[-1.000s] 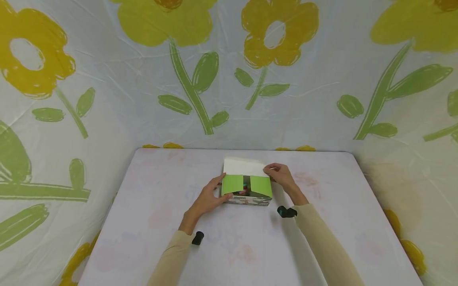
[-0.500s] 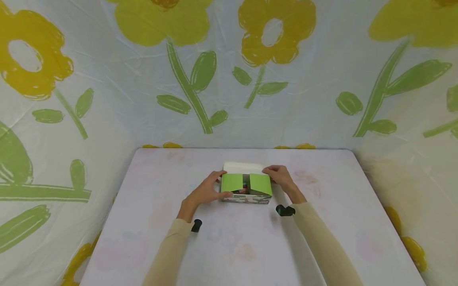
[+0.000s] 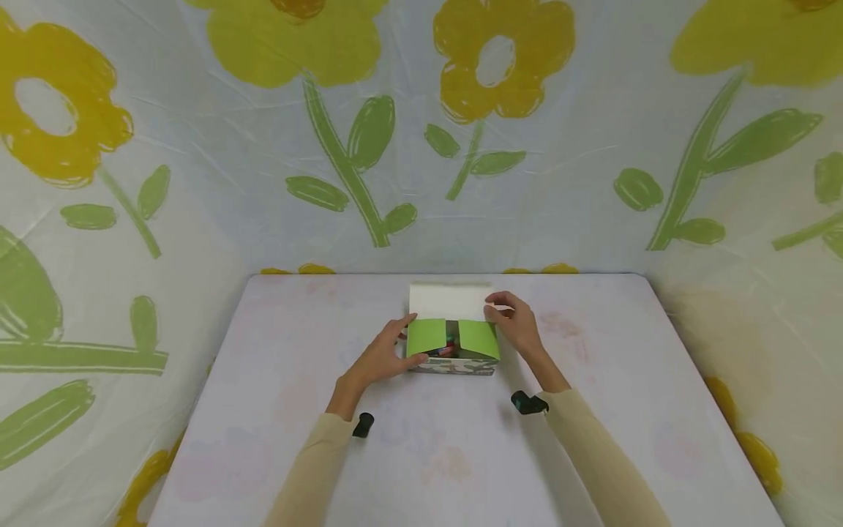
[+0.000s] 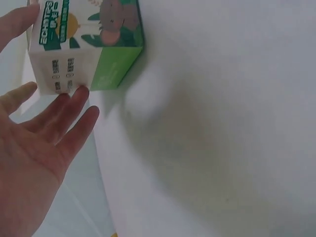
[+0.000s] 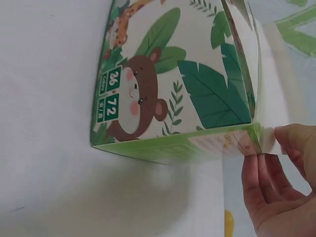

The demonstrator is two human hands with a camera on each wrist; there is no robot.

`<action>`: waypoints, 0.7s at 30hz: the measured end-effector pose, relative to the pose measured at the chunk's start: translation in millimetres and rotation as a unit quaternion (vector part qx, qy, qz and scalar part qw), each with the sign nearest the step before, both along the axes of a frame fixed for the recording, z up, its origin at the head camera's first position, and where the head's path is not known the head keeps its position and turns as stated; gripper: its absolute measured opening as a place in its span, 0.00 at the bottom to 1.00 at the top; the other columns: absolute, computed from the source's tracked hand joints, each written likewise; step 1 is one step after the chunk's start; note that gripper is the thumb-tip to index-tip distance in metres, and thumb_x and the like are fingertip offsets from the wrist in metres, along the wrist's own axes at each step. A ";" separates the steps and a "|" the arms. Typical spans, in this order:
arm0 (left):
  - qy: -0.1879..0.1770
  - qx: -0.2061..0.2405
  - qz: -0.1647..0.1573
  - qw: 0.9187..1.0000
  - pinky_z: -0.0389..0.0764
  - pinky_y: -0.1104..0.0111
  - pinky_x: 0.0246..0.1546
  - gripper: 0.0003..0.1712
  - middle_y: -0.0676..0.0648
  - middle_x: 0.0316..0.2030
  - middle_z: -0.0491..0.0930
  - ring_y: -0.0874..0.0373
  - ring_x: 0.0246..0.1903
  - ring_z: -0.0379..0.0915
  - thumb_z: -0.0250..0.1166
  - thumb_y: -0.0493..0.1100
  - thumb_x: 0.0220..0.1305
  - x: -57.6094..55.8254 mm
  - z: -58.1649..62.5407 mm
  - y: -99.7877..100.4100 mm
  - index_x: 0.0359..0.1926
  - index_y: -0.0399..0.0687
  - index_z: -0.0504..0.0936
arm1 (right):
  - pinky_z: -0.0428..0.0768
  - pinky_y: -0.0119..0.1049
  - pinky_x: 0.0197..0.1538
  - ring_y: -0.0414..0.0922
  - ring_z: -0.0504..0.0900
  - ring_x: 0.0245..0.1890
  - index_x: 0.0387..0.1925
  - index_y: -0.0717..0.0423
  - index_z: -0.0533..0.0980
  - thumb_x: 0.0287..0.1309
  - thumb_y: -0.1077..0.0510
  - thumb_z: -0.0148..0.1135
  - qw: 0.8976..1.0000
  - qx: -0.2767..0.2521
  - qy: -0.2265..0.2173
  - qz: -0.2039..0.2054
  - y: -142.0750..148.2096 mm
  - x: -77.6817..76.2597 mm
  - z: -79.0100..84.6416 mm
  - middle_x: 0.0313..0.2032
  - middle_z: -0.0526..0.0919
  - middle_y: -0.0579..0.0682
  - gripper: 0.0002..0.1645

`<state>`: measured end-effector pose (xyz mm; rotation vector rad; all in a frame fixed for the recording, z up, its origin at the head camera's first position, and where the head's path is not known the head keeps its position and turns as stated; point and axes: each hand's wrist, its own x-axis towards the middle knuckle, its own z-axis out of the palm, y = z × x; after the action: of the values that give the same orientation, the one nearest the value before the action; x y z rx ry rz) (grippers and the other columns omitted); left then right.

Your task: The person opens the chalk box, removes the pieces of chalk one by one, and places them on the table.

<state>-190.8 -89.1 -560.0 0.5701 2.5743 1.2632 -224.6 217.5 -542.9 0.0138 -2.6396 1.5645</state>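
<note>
A cardboard box (image 3: pixel 454 367) printed with leaves and cartoon animals (image 5: pixel 148 84) sits on the table. Two green side flaps (image 3: pixel 426 337) fold inward over its top, and through the gap between them show slim red and green items (image 3: pixel 449 348). Behind them the white inner face of the lid (image 3: pixel 448 301) stands raised. My left hand (image 3: pixel 382 355) spans the box's left end, thumb at the front edge and index finger at the back corner; its other fingers lie along the end panel in the left wrist view. My right hand (image 3: pixel 516 322) pinches the lid's right edge.
The pale table (image 3: pixel 421 454) extends around the box on all sides. Flower-printed cloth (image 3: pixel 560 183) hangs behind the table and along both sides. Black wrist devices (image 3: pixel 529 403) jut inward from both sleeves.
The lid tipped lower half a second ago and now stands more upright. My right hand rose slightly with it, while my left hand stayed at the box's left end.
</note>
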 end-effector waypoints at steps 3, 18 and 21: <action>0.024 0.005 0.011 1.000 0.77 0.51 0.57 0.50 0.42 0.70 0.65 0.49 0.60 0.72 0.72 0.59 0.65 5.3 -3.7 2.8 0.80 0.53 0.59 | 0.81 0.45 0.54 0.54 0.84 0.50 0.52 0.59 0.80 0.70 0.56 0.66 1.000 -0.007 0.014 -0.001 1.2 6.6 0.0 0.54 0.82 0.57 0.14; 0.164 -0.011 0.103 0.981 0.81 0.54 0.53 0.36 0.42 0.61 0.71 0.46 0.57 0.73 0.75 0.53 0.63 23.9 -3.5 22.7 0.67 0.43 0.75 | 0.79 0.54 0.52 0.53 0.76 0.52 0.47 0.62 0.80 0.56 0.58 0.78 0.985 0.051 0.164 0.027 -5.0 51.7 -12.1 0.49 0.78 0.57 0.20; 0.197 -0.024 0.103 0.975 0.80 0.56 0.54 0.33 0.42 0.57 0.74 0.47 0.56 0.72 0.77 0.50 0.62 25.3 -1.1 27.6 0.63 0.40 0.79 | 0.79 0.52 0.52 0.53 0.76 0.53 0.47 0.61 0.80 0.53 0.58 0.80 0.978 0.073 0.188 0.052 -6.7 60.9 -16.0 0.49 0.77 0.57 0.23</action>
<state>-165.5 -61.6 -561.2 0.6100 3.0525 1.2499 -163.8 210.8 -558.8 0.4179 -2.4732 1.2412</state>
